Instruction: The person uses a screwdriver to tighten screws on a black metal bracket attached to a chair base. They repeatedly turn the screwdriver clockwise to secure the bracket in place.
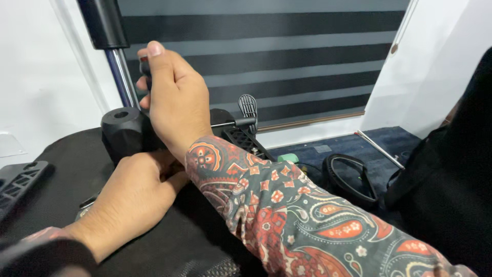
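My right hand [174, 95] is raised and closed around a small dark tool with a red part [144, 64], its thumb pointing up. The hand hides most of the tool. Just below it sits a black mechanism block [123, 128] with a round hole on top, mounted on a black padded seat underside [66, 169]. A chrome gas cylinder [122, 77] rises from behind the block. My left hand [130, 197] rests flat on the black surface beside the block, fingers curled under my right wrist. A black lever with a paddle end [248, 106] sticks out to the right.
A black plastic ribbed part [18, 179] lies at the left edge. On the dark blue carpet [379, 138] lie a black curved armrest loop [351, 177], a small green object [288, 158] and a thin metal rod [379, 149]. A striped window blind [287, 56] fills the background.
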